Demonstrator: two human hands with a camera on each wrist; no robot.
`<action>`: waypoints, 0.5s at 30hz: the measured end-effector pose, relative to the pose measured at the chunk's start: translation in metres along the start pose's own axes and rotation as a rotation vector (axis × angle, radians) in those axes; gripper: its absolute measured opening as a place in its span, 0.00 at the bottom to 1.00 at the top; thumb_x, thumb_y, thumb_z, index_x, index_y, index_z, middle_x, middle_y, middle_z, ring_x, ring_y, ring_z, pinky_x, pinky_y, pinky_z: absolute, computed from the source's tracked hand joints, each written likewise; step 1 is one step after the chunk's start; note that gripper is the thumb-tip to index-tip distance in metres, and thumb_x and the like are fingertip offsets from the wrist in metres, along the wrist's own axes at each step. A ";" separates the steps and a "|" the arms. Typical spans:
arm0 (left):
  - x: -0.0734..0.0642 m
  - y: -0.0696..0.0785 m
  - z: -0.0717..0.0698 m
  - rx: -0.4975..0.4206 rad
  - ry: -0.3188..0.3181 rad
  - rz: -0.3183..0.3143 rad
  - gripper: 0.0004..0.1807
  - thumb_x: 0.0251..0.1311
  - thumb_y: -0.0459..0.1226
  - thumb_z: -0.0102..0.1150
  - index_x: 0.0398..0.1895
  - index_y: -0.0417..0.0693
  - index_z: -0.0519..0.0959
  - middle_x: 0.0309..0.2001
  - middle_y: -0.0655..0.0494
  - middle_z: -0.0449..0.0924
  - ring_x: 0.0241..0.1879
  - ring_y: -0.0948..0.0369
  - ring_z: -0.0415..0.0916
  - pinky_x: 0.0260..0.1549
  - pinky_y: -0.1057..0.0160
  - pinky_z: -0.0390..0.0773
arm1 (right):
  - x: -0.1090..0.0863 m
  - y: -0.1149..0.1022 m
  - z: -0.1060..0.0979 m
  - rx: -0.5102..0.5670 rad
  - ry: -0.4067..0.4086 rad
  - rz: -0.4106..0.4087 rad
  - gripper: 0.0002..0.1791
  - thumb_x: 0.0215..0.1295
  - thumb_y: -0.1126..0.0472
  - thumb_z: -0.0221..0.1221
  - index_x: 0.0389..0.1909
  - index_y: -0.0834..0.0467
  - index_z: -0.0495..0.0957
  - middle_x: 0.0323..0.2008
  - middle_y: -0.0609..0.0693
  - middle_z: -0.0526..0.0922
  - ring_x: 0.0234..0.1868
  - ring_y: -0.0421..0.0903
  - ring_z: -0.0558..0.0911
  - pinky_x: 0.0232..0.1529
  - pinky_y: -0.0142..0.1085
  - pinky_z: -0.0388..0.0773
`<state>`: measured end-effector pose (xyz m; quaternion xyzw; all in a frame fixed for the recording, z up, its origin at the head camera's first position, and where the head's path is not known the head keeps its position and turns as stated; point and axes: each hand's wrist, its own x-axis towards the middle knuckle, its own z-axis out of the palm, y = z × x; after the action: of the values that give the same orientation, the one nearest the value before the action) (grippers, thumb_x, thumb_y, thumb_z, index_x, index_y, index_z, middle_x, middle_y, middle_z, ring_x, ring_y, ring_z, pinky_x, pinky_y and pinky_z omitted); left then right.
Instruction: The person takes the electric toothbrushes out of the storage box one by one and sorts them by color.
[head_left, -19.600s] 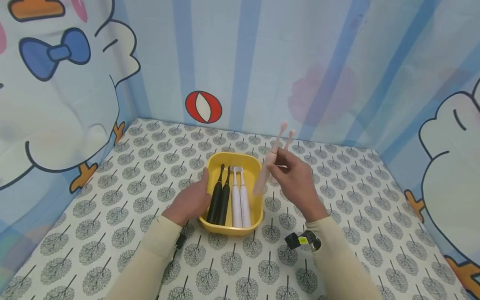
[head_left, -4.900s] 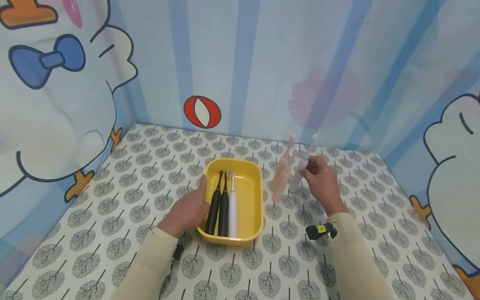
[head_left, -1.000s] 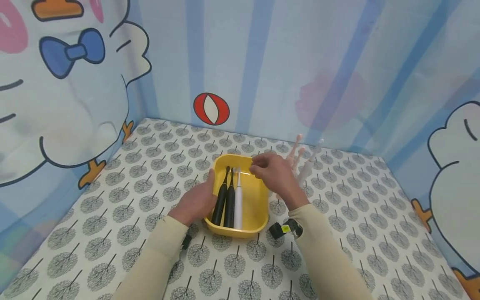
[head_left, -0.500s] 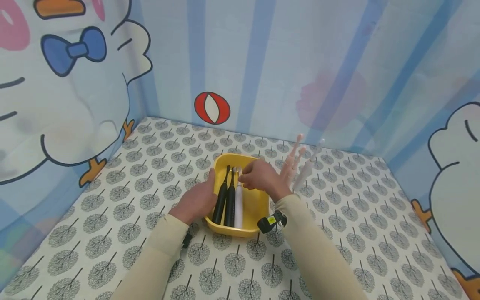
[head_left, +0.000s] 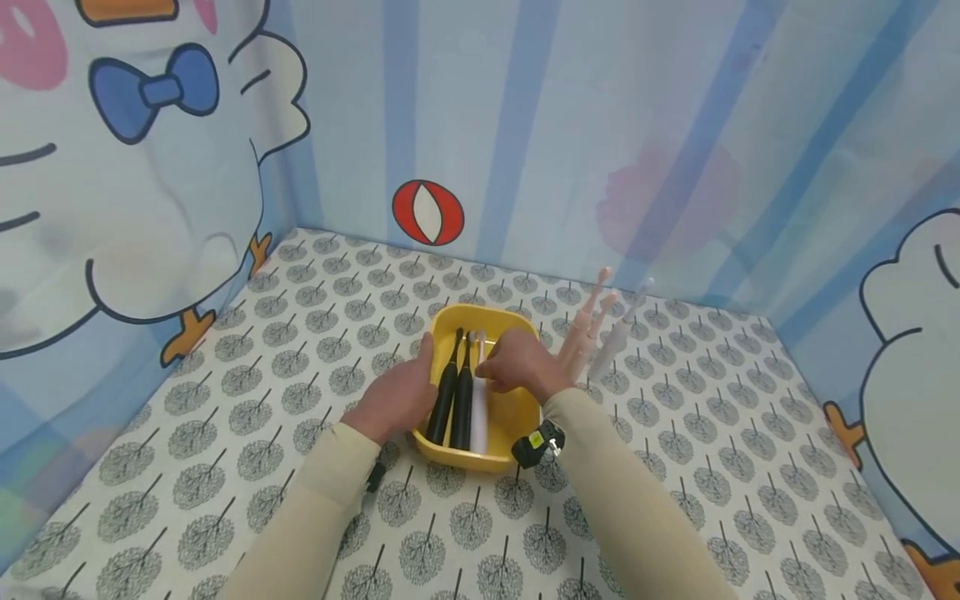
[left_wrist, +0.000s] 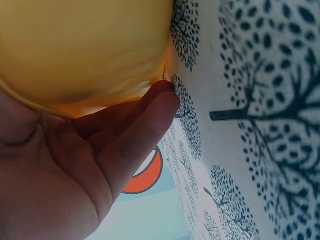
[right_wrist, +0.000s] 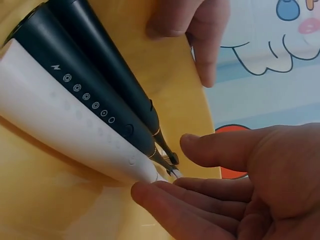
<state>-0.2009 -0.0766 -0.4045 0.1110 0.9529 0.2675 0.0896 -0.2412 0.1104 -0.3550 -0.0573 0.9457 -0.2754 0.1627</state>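
Note:
My left hand [head_left: 397, 392] holds the yellow tray [head_left: 468, 461] at its left wall. In the left wrist view its fingers [left_wrist: 135, 135] lie along the outside, and the right wrist view shows its thumb over the rim. Inside the tray, two black electric toothbrushes [head_left: 444, 404] [head_left: 461, 412] lie beside a white electric toothbrush [head_left: 479, 421]. My right hand [head_left: 517, 362] reaches into the tray over the white one. Its fingertips [right_wrist: 142, 192] are right at the white toothbrush's neck, while the thumb [right_wrist: 200, 150] stands apart from them.
Right of the tray, two pink electric toothbrushes [head_left: 573, 340] [head_left: 587, 342] and another white electric toothbrush [head_left: 613, 346] stand upright on the tree-patterned tablecloth [head_left: 300, 350]. A printed curtain [head_left: 502, 125] hangs behind.
The pink toothbrushes, earlier in my right hand, and one white toothbrush from the tray now stand on the table. Over the last second my right hand has moved left and down into the tray.

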 end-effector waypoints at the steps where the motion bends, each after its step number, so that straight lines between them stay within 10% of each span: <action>1: 0.000 0.000 -0.001 0.000 0.003 0.001 0.44 0.68 0.36 0.43 0.77 0.45 0.28 0.42 0.48 0.78 0.23 0.60 0.73 0.26 0.61 0.73 | 0.000 -0.001 0.001 -0.022 -0.004 0.000 0.11 0.59 0.57 0.67 0.31 0.64 0.86 0.24 0.52 0.85 0.26 0.44 0.85 0.30 0.34 0.79; 8: -0.002 -0.001 -0.004 0.002 -0.001 -0.016 0.44 0.68 0.36 0.44 0.77 0.45 0.29 0.46 0.47 0.78 0.25 0.60 0.73 0.28 0.61 0.74 | 0.001 -0.009 0.006 -0.120 -0.042 0.038 0.15 0.55 0.55 0.67 0.17 0.60 0.77 0.21 0.53 0.83 0.23 0.46 0.81 0.28 0.36 0.76; 15: 0.001 0.000 -0.002 0.018 -0.008 -0.018 0.43 0.68 0.36 0.43 0.77 0.45 0.29 0.46 0.47 0.78 0.27 0.60 0.74 0.30 0.60 0.74 | 0.000 -0.009 0.007 -0.123 -0.073 0.062 0.10 0.52 0.59 0.67 0.24 0.63 0.82 0.23 0.54 0.84 0.27 0.49 0.83 0.34 0.42 0.79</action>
<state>-0.2018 -0.0771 -0.4033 0.1043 0.9559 0.2578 0.0949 -0.2387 0.0995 -0.3563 -0.0479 0.9556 -0.2091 0.2019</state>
